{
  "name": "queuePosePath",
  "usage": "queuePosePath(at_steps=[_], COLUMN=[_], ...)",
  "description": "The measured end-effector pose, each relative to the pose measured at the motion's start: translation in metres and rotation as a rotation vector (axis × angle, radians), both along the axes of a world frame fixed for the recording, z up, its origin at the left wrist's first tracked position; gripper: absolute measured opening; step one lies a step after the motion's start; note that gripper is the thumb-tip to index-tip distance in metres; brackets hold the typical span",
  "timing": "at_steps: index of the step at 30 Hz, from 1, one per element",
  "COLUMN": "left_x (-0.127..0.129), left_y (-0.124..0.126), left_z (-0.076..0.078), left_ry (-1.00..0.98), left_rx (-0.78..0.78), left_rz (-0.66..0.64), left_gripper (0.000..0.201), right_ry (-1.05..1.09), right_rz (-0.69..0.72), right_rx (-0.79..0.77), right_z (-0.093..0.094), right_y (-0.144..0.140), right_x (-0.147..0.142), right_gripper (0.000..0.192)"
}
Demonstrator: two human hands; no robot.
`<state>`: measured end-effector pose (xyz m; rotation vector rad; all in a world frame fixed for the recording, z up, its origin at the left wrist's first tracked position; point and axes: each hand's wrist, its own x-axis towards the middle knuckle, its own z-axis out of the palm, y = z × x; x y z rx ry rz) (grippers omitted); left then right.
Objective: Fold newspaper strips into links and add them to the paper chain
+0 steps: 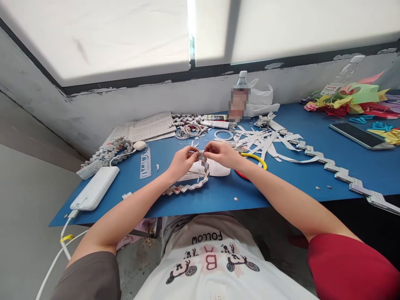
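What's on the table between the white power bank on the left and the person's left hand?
In the head view, a clear stencil ruler lies on the blue table between the white power bank and the left hand; otherwise only small paper scraps.

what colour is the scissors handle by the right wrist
Yellow scissors handle, with red beneath it, clearest in the head view.

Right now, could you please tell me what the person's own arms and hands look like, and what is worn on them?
Both forearms are bare, and so are the left hand and right hand: no gloves, rings, watch or bracelets show. The left upper arm wears a short grey-brown sleeve, the right a short red sleeve. Between them is a white shirt with cartoon prints and lettering.
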<state>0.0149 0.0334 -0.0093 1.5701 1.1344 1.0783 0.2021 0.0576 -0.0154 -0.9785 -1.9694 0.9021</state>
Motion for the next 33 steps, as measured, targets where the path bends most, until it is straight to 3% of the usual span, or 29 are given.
queuePosePath(at_steps=[6,17,25,33], left_x=[-0.001,-0.004,-0.008,-0.01], left_y=[-0.004,-0.001,-0.009,-0.008], left_z=[0.007,0.008,0.011,0.017], left_ry=[-0.069,-0.037,0.258,0.396], left_rx=[0.032,0.116,0.316,0.412], left_rz=[-0.002,-0.012,0.062,0.032], left_gripper=[0.024,0.032,0.017,0.017], right_ry=[0.121,0.162,0.279,0.076], right_rz=[0.027,-0.02,0.138,0.074], right_rx=[0.032,0.086,-0.011,0.189], right_z=[-0.002,-0.001,-0.011,-0.004], right_y=[-0.001,-0.006,0.005,-0.004], right_x=[-0.002,-0.006,-0.005,0.004], right_gripper=[0.019,0.02,0.02,0.014])
